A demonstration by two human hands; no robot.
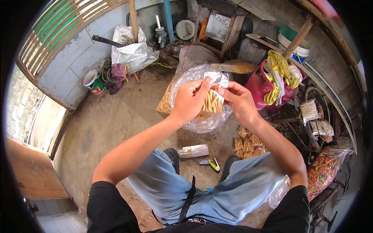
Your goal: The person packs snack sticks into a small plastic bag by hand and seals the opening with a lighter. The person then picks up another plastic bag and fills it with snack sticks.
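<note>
Between my two hands is a small clear plastic bag (212, 100) of yellowish stick snacks, held upright by its top edge. My left hand (191, 98) pinches the bag's upper left side, thumb against fingers. On the upper right side, my right hand (239, 99) pinches the plastic too. Behind and below the small bag stands a large open clear bag (167, 97) with more of the sticks. Several filled small packs (248, 144) lie in a pile on the floor, right of the large bag.
A clear plastic pack (193, 151) and a green-handled tool (214, 166) lie between my feet. Pink containers (254, 87) with yellow cloth stand at right, above a bag of colourful snacks (324, 171). A white sack (134, 56) and a paint bucket (93, 82) stand at upper left.
</note>
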